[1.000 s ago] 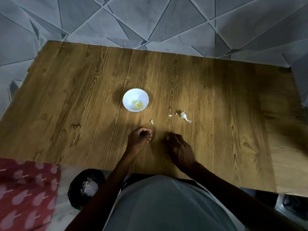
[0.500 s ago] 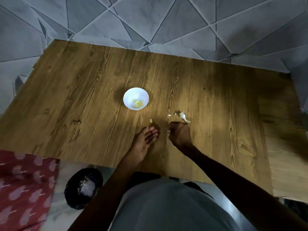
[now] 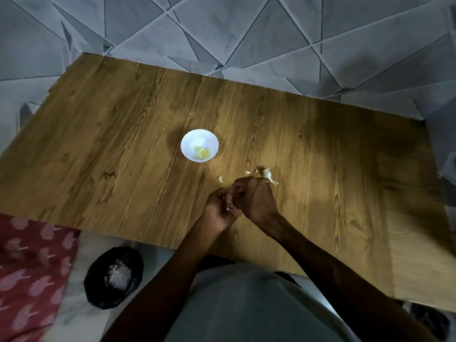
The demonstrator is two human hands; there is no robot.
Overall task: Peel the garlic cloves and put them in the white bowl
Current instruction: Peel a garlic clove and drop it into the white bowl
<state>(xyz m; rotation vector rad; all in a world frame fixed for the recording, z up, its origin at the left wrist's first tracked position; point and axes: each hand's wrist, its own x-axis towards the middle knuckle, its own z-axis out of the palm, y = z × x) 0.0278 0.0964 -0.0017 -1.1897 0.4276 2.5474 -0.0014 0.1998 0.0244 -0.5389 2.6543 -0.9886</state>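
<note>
The white bowl (image 3: 199, 145) stands on the wooden table (image 3: 123, 149) with peeled yellowish cloves in it. One loose clove (image 3: 220, 179) lies between the bowl and my hands. The rest of the garlic head (image 3: 267, 174) with a few skin scraps lies just beyond my right hand. My left hand (image 3: 220, 210) and my right hand (image 3: 256, 196) meet over the table's near middle, fingers curled together round a small garlic clove (image 3: 229, 206), of which only a pale bit shows.
A black bag (image 3: 114, 277) with white peel in it sits on the floor at the lower left, beside a red patterned cloth (image 3: 29, 267). A grey tiled floor lies past the table's far edge.
My left hand was flat on the table half a second ago; it has lifted and closed against my right hand, which drew back from the garlic head. Both now pinch a clove.
</note>
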